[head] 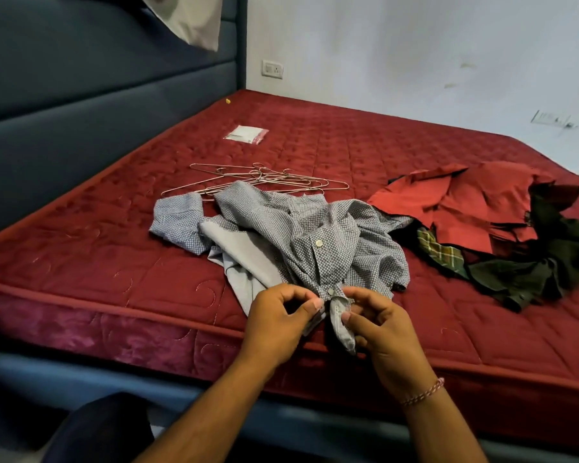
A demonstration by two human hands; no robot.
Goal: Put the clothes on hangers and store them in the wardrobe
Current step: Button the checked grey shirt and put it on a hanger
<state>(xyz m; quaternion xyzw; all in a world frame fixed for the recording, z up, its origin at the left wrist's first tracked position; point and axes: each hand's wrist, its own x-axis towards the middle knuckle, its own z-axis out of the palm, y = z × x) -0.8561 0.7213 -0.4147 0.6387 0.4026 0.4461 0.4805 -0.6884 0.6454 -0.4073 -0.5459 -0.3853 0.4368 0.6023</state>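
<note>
A grey checked shirt (301,235) lies crumpled on the red mattress (114,262), its placket running from twelve to six o'clock toward both hands; the left hand (278,319) and right hand (378,325) pinch its near hem, wire hangers (264,182) just beyond at twelve.

I am looking into a home bedroom: a bed with a quilted red mattress (365,145) fills the view, backed by a padded blue headboard (98,95), a pillow (194,18) leaning above it, and a wall socket (272,68) on the plain white wall (415,51).
</note>
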